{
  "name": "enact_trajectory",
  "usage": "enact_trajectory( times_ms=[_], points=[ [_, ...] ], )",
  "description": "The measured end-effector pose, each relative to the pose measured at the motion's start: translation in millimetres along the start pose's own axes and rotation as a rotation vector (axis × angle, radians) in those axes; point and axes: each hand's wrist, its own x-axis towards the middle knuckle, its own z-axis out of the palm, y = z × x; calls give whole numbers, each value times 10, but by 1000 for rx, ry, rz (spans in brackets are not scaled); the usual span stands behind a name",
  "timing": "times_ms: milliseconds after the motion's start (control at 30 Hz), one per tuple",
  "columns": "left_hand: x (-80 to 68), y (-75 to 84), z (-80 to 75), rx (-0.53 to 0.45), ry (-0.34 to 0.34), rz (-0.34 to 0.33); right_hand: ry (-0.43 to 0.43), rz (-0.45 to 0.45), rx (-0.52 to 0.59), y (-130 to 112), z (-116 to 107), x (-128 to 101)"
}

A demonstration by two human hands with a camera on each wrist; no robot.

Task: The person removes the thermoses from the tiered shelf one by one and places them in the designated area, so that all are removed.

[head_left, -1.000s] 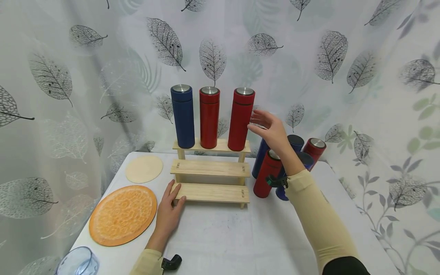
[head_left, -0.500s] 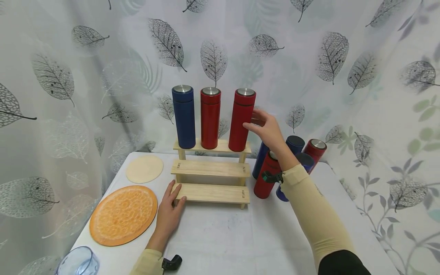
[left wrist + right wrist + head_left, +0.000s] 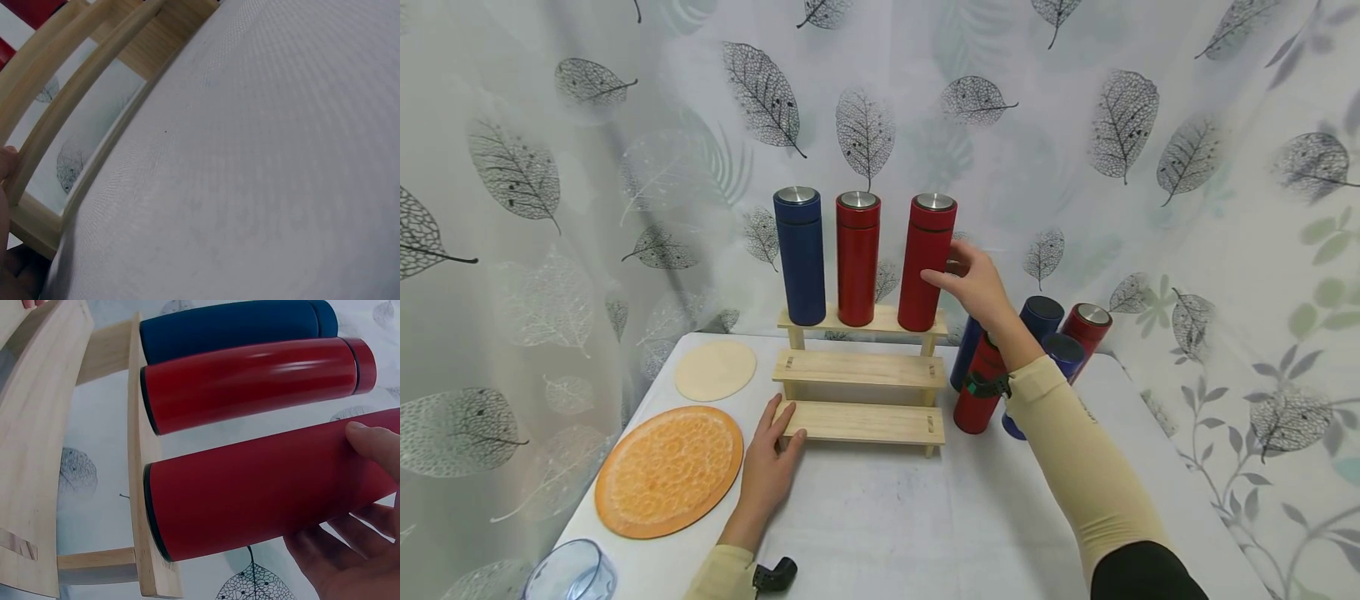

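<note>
The right hand (image 3: 973, 283) has closed in since a second ago, going from hovering beside the right-hand red flask (image 3: 927, 262) to wrapping around it, thumb on the front and fingers (image 3: 369, 525) curling behind. That flask stands upright at the right end of the top step of the wooden stepped rack (image 3: 859, 392). To its left on the same step stand a second red flask (image 3: 857, 258) and a blue flask (image 3: 801, 255), both upright. The left hand (image 3: 769, 467) lies flat on the desk (image 3: 887, 525) with fingers relaxed, thumb touching the left end of the rack's bottom step. Right of the rack, behind the right forearm, cluster more flasks (image 3: 1060, 333), red and blue. On the left of the desk lie an orange round mat (image 3: 668, 469), a small pale round mat (image 3: 715, 369) and a clear blue cup (image 3: 571, 572).
</note>
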Motion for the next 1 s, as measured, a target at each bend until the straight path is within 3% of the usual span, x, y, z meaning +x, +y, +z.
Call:
enact_trajectory(
  times_ms=[1000],
  points=[
    [6,8,4,13,-1,-8,77,-24,-1,40,33,-73]
  ],
)
